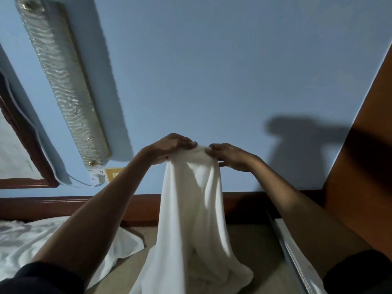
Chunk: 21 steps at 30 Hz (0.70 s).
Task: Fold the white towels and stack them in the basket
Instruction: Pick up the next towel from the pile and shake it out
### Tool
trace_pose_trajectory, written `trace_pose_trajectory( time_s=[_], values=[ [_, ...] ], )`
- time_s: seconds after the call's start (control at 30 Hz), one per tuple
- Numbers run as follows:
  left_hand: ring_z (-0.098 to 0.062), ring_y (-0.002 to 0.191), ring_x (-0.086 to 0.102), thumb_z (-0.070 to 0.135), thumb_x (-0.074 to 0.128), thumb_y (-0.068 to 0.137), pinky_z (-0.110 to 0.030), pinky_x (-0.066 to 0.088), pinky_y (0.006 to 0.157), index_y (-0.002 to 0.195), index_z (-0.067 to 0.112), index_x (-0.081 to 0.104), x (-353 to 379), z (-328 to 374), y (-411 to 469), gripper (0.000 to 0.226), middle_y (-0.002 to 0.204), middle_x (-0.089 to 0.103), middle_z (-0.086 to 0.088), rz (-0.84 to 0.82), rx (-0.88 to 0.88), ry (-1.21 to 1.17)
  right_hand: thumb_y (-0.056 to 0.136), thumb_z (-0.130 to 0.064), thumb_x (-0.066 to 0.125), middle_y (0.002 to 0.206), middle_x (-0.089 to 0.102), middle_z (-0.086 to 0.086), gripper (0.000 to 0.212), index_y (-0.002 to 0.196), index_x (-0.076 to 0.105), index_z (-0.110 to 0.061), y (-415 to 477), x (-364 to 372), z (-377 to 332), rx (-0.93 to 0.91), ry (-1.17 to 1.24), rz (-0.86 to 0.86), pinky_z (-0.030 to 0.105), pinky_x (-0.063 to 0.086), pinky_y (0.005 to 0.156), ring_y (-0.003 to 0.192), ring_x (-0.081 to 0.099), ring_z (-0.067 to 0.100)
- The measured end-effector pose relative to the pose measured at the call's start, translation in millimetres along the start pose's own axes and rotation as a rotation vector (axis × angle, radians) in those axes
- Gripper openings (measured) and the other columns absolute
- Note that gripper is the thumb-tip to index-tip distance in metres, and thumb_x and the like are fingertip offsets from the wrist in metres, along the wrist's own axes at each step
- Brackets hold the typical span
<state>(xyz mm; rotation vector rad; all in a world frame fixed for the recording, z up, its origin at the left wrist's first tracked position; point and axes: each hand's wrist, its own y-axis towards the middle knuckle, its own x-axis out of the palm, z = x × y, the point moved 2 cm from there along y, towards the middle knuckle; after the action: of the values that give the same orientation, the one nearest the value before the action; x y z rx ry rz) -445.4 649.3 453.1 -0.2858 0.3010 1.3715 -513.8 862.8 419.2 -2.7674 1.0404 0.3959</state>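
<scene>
Towel [191, 209] hangs bunched from its top edge, raised before the blue wall [212, 71], its tail trailing onto the tan surface [254, 240] below. I see the left hand [169, 148] and right hand [231, 157] pinching that edge close together, fingers curled on the cloth, probably hunting for corners before spreading it. Leftward, above the other white cloth [42, 240], I have room; the brown panel [360, 155] crowds the right. I see no basket.

Towel [191, 209] bottom cut off by lower edge; left-hand fingers [186, 143] partly hidden in cloth.
</scene>
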Motion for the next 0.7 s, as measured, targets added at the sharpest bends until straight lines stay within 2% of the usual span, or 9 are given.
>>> trace_pose_trajectory(
  time_s=[0.13, 0.23, 0.33, 0.4, 0.43, 0.5, 0.53, 0.6, 0.7],
  values=[
    [-0.029, 0.085, 0.065, 0.048, 0.071, 0.093, -0.041, 0.05, 0.08, 0.102, -0.004, 0.073, 17.2, -9.8, -11.0, 0.052, 0.094, 0.072, -0.016, -0.02, -0.057, 0.014, 0.1, -0.042, 0.06, 0.093, 0.064, 0.004, 0.03, 0.093, 0.065, -0.014, 1.7, -24.2, -7.4, -0.082, 0.026, 0.288, 0.032, 0.049, 0.082, 0.089, 0.061, 0.015],
    [-0.026, 0.075, 0.056, 0.063, 0.072, 0.086, -0.033, 0.042, 0.064, 0.093, -0.002, 0.07, 10.8, -20.5, -22.1, 0.065, 0.083, 0.063, -0.013, 0.068, -0.074, 0.054, 0.097, -0.04, 0.064, 0.082, 0.054, 0.006, 0.028, 0.084, 0.06, -0.015, 5.5, -49.5, -2.2, -0.065, 0.025, 0.569, 0.031, 0.038, 0.073, 0.079, 0.051, 0.018],
    [-0.024, 0.07, 0.048, 0.065, 0.074, 0.083, -0.029, 0.034, 0.056, 0.092, 0.009, 0.066, -5.9, -26.1, -36.0, 0.057, 0.08, 0.053, -0.011, 0.145, -0.076, 0.057, 0.101, -0.032, 0.059, 0.077, 0.047, 0.007, 0.028, 0.081, 0.053, -0.014, -3.2, -62.1, 4.0, -0.033, -0.095, 0.791, 0.031, 0.031, 0.061, 0.075, 0.043, 0.018],
    [-0.02, 0.066, 0.052, 0.052, 0.073, 0.09, -0.026, 0.041, 0.055, 0.089, 0.008, 0.064, -12.4, -18.9, -41.9, 0.045, 0.079, 0.054, -0.01, 0.151, -0.031, 0.012, 0.101, -0.028, 0.056, 0.083, 0.057, 0.003, 0.019, 0.087, 0.057, -0.015, -4.4, -56.0, 1.5, -0.033, -0.155, 0.701, 0.03, 0.039, 0.065, 0.08, 0.052, 0.019],
    [-0.017, 0.064, 0.053, 0.044, 0.072, 0.093, -0.024, 0.043, 0.055, 0.085, 0.007, 0.063, -13.2, -12.3, -43.0, 0.039, 0.077, 0.056, -0.008, 0.147, -0.004, 0.0, 0.101, -0.028, 0.057, 0.094, 0.065, 0.0, 0.013, 0.098, 0.062, -0.016, -4.1, -47.5, -2.6, -0.026, -0.132, 0.56, 0.029, 0.046, 0.073, 0.087, 0.06, 0.017],
    [-0.013, 0.064, 0.06, 0.033, 0.07, 0.097, -0.022, 0.048, 0.056, 0.078, 0.008, 0.066, -9.9, 3.1, -41.3, 0.031, 0.075, 0.063, -0.003, 0.141, 0.05, 0.002, 0.099, -0.033, 0.063, 0.118, 0.07, -0.003, 0.031, 0.128, 0.059, -0.024, -2.1, -22.3, -12.7, 0.0, -0.099, 0.196, 0.031, 0.053, 0.092, 0.106, 0.068, 0.013],
    [-0.013, 0.066, 0.064, 0.03, 0.069, 0.098, -0.022, 0.05, 0.058, 0.079, 0.01, 0.071, -7.0, 10.5, -39.2, 0.028, 0.076, 0.068, -0.002, 0.138, 0.065, 0.021, 0.098, -0.033, 0.066, 0.123, 0.07, -0.003, 0.039, 0.135, 0.056, -0.025, -1.2, -8.7, -17.0, 0.013, -0.102, 0.037, 0.034, 0.052, 0.098, 0.113, 0.067, 0.013],
    [-0.015, 0.076, 0.07, 0.029, 0.069, 0.098, -0.026, 0.055, 0.066, 0.09, 0.009, 0.077, -1.0, 20.7, -35.1, 0.023, 0.085, 0.074, -0.005, 0.12, 0.068, 0.07, 0.098, -0.035, 0.066, 0.127, 0.07, -0.002, 0.039, 0.134, 0.061, -0.021, 0.5, 13.4, -22.2, 0.031, -0.125, -0.183, 0.036, 0.05, 0.104, 0.121, 0.064, 0.014],
    [-0.019, 0.083, 0.07, 0.031, 0.069, 0.098, -0.03, 0.056, 0.072, 0.098, 0.007, 0.077, 2.9, 23.4, -33.4, 0.026, 0.091, 0.075, -0.007, 0.085, 0.037, 0.077, 0.099, -0.042, 0.062, 0.122, 0.071, -0.002, 0.04, 0.124, 0.067, -0.011, 1.4, 19.1, -20.0, -0.002, -0.1, -0.211, 0.034, 0.05, 0.106, 0.117, 0.065, 0.013]
  ],
)
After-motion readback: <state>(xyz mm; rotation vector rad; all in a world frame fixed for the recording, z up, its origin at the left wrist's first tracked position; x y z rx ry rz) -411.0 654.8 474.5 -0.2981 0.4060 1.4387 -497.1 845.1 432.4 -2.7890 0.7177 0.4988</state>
